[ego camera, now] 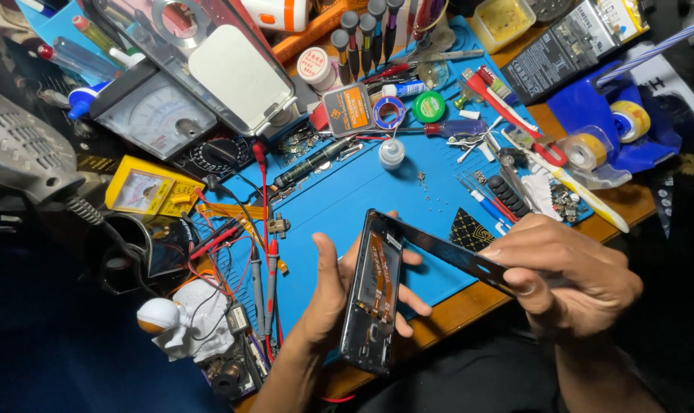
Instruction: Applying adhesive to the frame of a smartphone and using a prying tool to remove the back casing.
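Centrally, an opened phone frame (pixel 374 294) is gripped by the left hand (pixel 328 294), a thin dark panel (pixel 446 252) is pinched by the right hand (pixel 569 275), above the blue mat (pixel 362 191).

a single view, from a camera worn on the person's head, looks steeply down and slightly forward onto the bench (pixel 469 302). it sits close: the left hand (pixel 339 287) and right hand (pixel 565 275) fill the lower middle and lower right of the frame, with both forearms running off the bottom edge. the view is rolled, so the near edge of the bench slants from lower left up to the right. the blue mat (pixel 347 195) takes the centre, and the far edge is cut off at the top.
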